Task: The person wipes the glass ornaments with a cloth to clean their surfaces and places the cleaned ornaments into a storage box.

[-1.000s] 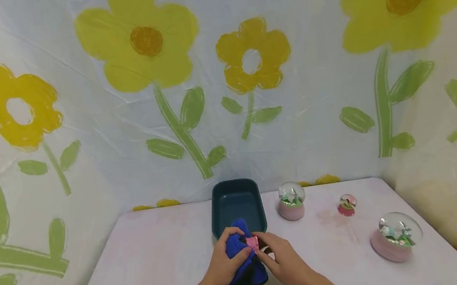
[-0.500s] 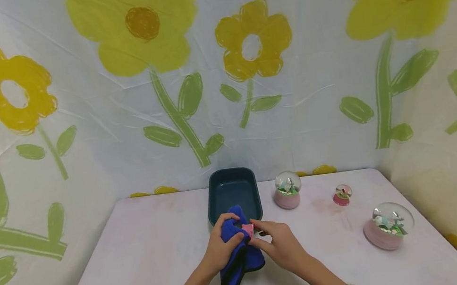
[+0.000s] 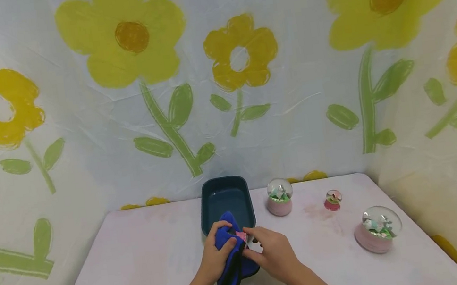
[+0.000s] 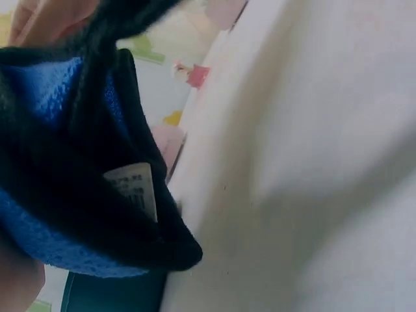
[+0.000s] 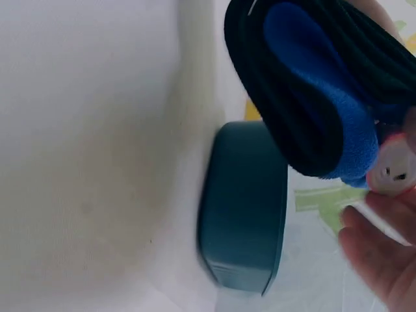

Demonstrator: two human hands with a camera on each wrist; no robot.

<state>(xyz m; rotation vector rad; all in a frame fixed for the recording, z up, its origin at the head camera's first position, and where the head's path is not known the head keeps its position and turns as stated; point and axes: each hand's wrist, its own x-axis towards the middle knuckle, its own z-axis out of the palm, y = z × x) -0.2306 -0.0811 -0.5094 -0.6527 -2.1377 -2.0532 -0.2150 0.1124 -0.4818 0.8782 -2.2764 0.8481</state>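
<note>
My left hand (image 3: 213, 258) grips a bunched blue cloth (image 3: 228, 252) with black edging. The cloth is in front of the dark teal tub (image 3: 225, 199), partly overlapping it in the head view. With thumb and fingertips, my right hand (image 3: 273, 253) pinches what looks like a small pink snow globe (image 3: 242, 236), tucked against the cloth. Its round whitish underside with small dark marks faces the right wrist camera; any dome is hidden by cloth and fingers. A white printed label (image 4: 135, 188) shows inside the folds in the left wrist view.
Right of the tub stands a pink-based snow globe (image 3: 279, 198). Farther right are a tiny red-based one (image 3: 332, 200) and a larger pink-based one (image 3: 378, 229). All stand on the pale table (image 3: 149, 261), before a flower-printed backdrop (image 3: 292, 106).
The head view has shifted a little. The pink piece has tilted slightly between the right fingertips. Both hands keep their holds, and the tub and standing snow globes stay in place.
</note>
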